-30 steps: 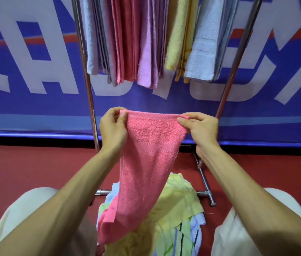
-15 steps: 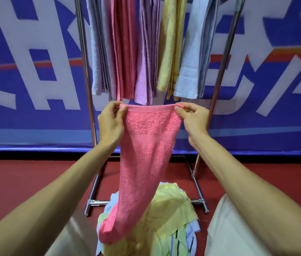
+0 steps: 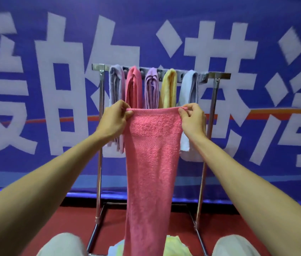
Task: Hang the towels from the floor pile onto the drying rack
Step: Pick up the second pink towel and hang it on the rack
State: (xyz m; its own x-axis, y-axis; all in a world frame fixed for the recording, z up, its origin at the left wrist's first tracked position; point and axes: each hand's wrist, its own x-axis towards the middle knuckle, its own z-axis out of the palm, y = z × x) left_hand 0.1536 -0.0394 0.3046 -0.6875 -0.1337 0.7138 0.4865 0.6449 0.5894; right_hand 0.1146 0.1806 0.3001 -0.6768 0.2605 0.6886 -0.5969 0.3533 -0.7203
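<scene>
**Premises:** indoor and non-domestic in appearance, most consistent with a hall, venue or staged work area. The exact type cannot be determined.

**Evidence:**
- **Rear wall:** it is covered edge to edge by a large blue banner (image 3: 35,163). The banner carries oversized white Chinese characters (image 3: 220,49) and an orange-red stripe (image 3: 36,121), signage of a public or commercial kind.
- **Floor:** the floor (image 3: 112,228) is a uniform red surface. It meets the banner at a dark strip (image 3: 35,197).
- **Rack:** a freestanding metal drying rack (image 3: 100,163) stands on this floor directly before the banner. Five hung towels (image 3: 151,85) are folded over its top bar.
- **Towels on the floor:** a floor pile (image 3: 173,244) of towels lies at the rack's base, largely hidden at the bottom edge of view.
</scene>
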